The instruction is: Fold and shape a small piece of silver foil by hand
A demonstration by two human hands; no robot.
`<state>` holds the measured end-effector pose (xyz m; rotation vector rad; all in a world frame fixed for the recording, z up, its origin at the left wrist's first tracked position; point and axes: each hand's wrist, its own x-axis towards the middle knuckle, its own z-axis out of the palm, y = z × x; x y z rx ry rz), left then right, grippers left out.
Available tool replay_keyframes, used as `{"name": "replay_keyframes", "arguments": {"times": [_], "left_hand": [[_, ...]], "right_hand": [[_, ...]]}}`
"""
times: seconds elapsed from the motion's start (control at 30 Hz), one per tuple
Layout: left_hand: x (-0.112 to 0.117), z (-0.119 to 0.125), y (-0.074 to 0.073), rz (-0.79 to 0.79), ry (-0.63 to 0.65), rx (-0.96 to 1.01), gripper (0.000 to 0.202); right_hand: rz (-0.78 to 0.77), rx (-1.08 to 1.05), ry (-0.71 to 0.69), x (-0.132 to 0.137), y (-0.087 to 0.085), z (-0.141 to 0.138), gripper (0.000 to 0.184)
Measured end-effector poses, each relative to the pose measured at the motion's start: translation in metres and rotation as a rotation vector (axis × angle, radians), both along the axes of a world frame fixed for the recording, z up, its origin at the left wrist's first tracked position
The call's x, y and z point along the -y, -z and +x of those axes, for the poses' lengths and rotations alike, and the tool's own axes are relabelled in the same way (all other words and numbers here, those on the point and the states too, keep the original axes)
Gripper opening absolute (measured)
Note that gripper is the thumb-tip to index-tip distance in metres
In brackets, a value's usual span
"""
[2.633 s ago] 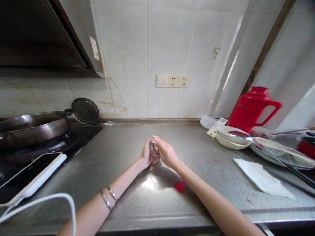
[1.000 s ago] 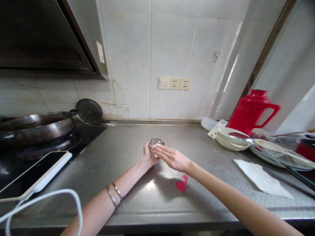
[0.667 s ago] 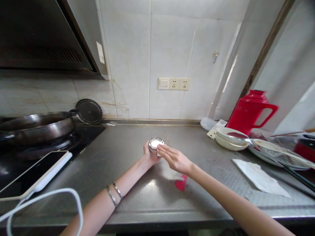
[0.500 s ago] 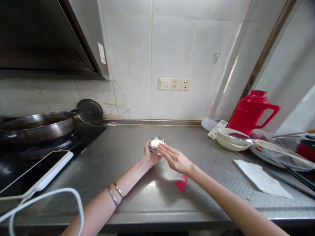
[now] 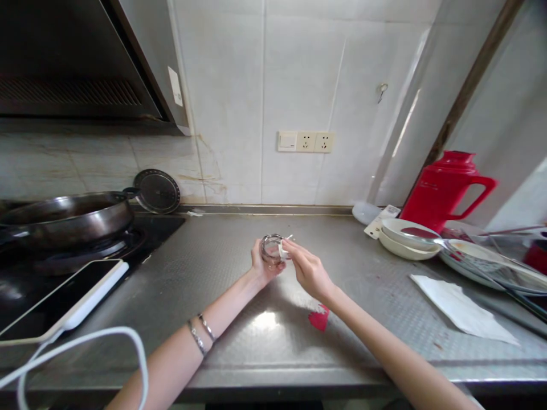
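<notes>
My left hand point(image 5: 264, 270) is wrapped round a small clear glass jar point(image 5: 270, 246), its round mouth facing up toward me. Fingers of my right hand point(image 5: 308, 271) are pressed together on a thin white piece point(image 5: 284, 250) at the jar's right rim. Whether this piece is tissue or a peeled cover I cannot tell. One small white tip of it sticks up above the fingers. Both hands are over the steel counter point(image 5: 213, 245). Below my right wrist, a torn red patch point(image 5: 318, 318) lies on the counter.
On the left are a pan point(image 5: 81, 219) on the stove and a phone point(image 5: 64, 299) with a white cable point(image 5: 106, 330). To the right stand a red thermos point(image 5: 447, 188), stacked bowls point(image 5: 405, 247), a plate point(image 5: 465, 267) with utensils, and a white paper sheet point(image 5: 461, 307).
The white piece lay flat across the jar's mouth under my right fingers. Now it is drawn to the right rim, and the open glass mouth shows. The view has shifted slightly.
</notes>
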<state>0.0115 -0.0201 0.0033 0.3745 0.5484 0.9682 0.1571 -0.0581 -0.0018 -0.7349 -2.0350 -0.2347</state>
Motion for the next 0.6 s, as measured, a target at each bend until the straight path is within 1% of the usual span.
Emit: {"name": "replay_keyframes", "arguments": {"times": [0.1,0.2,0.27,0.37,0.5,0.6], "left_hand": [[0.0,0.001,-0.001,0.087,-0.033,-0.015,0.056],[-0.001,0.0,0.002,0.147,0.021,-0.082,0.06],[-0.002,0.0,0.004,0.176,0.079,-0.134,0.061],[-0.002,0.0,0.006,0.22,0.164,-0.182,0.059],[0.001,0.002,0.004,0.237,0.27,-0.243,0.061],[0.005,0.005,0.0,0.199,0.285,-0.283,0.062]], "right_hand": [[-0.058,-0.202,0.083,-0.004,-0.006,0.009,0.033],[-0.107,-0.312,0.196,-0.012,-0.016,0.021,0.03],[-0.143,-0.312,0.22,-0.018,-0.023,0.025,0.029],[-0.181,-0.252,0.19,-0.026,-0.028,0.022,0.028],[-0.215,-0.179,0.132,-0.03,-0.031,0.009,0.027],[-0.245,-0.073,0.034,-0.03,-0.034,0.002,0.029]]}}
